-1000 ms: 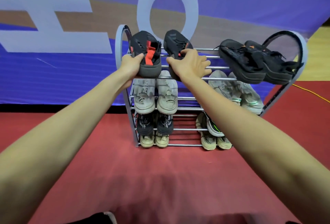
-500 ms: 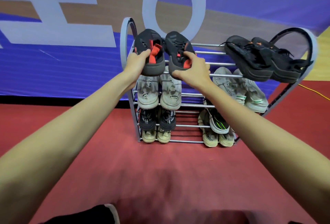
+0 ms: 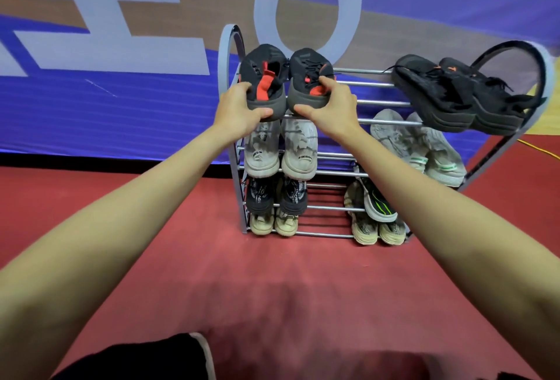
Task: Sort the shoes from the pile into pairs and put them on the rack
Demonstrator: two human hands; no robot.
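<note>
Placement of a pair on the top tier of the grey metal-rod shoe rack (image 3: 375,103). The left hand (image 3: 239,108) is closed around the heel of the left black knit trainer with the red tongue (image 3: 263,82), thumb under the thick grey sole, fingers on the collar; the right hand (image 3: 331,106) clamps the heel of the matching right black knit trainer (image 3: 307,79) in the same way. Both shoes sit at the tier's left end, toes pointing away, side by side and touching. Judged light, with a soft, collapsible upper and a stiff rubber sole; the firm heel is the best purchase. Smooth rods may let soles slide. A second black pair (image 3: 454,94) lies well apart at right.
</note>
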